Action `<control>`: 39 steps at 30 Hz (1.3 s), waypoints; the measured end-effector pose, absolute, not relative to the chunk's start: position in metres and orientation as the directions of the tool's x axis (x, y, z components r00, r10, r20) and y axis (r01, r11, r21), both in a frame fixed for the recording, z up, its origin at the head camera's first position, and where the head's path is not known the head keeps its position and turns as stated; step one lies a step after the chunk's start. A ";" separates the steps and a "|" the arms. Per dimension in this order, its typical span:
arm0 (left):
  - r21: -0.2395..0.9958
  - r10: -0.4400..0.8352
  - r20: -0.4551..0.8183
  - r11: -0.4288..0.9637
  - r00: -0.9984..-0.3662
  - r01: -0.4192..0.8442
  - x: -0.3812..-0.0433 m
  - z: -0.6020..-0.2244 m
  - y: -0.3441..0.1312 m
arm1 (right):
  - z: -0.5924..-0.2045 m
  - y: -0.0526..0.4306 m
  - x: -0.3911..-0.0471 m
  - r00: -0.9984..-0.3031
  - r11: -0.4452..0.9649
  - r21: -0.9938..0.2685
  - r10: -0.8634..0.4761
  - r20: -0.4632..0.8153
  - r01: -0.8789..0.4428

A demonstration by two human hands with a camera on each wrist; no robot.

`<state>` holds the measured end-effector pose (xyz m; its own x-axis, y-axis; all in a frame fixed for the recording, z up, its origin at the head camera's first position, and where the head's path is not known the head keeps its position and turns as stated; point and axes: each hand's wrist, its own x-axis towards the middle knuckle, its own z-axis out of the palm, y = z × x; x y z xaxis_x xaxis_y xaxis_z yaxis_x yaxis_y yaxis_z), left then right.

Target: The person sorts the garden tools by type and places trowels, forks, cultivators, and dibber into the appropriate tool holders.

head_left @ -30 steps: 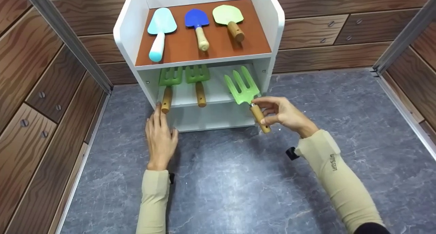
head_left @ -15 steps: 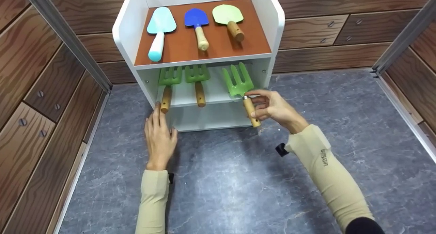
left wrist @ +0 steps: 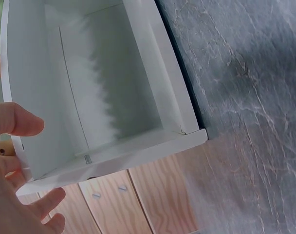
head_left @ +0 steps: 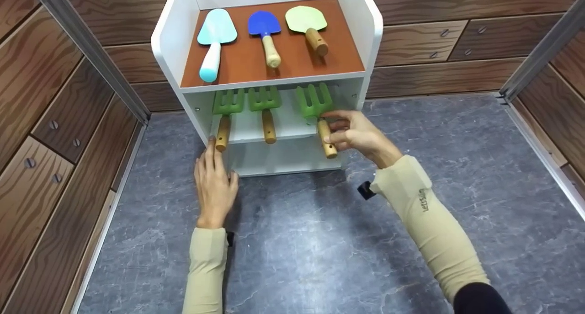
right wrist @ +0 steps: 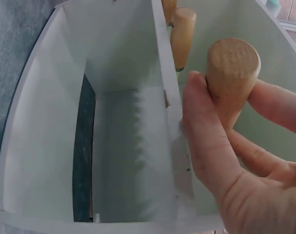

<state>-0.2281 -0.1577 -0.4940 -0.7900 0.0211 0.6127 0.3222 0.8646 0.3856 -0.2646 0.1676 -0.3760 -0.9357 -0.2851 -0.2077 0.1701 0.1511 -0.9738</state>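
Note:
My right hand (head_left: 361,133) pinches the wooden handle (right wrist: 233,63) of a green garden hand fork (head_left: 314,101) between thumb and fingers. That fork's tines point into the middle level of a white shelf unit (head_left: 372,39), at its right side. Two similar green forks, a left one (head_left: 222,131) and a middle one (head_left: 268,124), lie on this level with their handles jutting past the front edge. My left hand (head_left: 214,183) rests at the unit's lower left front corner, fingers extended beside the left fork's handle end. In the left wrist view its thumb and fingers are spread about the shelf edge.
On the brown top level lie three trowels: a light blue one (head_left: 217,28), a dark blue one (head_left: 263,23) and a pale green one (head_left: 305,19). A bottom compartment (left wrist: 109,73) lies under the forks. Wood-patterned walls (head_left: 457,39) surround the grey marbled floor (head_left: 292,241).
My right hand has moved left and forward, carrying the fork from in front of the unit into the middle level. The left hand has stayed in place.

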 end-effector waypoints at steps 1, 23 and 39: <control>0.385 0.022 0.613 0.864 -0.790 0.323 -0.229 -0.494 -0.158 | -0.375 0.166 -0.266 -0.938 0.151 -0.974 -0.276 -0.208 0.171; 0.379 0.013 0.616 0.872 -0.787 0.311 -0.228 -0.496 -0.161 | -0.377 0.126 -0.282 -0.988 0.249 -0.963 -0.083 -0.130 0.106; 0.353 0.030 0.645 0.874 -0.763 0.333 -0.229 -0.499 -0.160 | -0.384 0.126 -0.281 -0.998 0.564 -0.824 -0.025 0.051 -0.056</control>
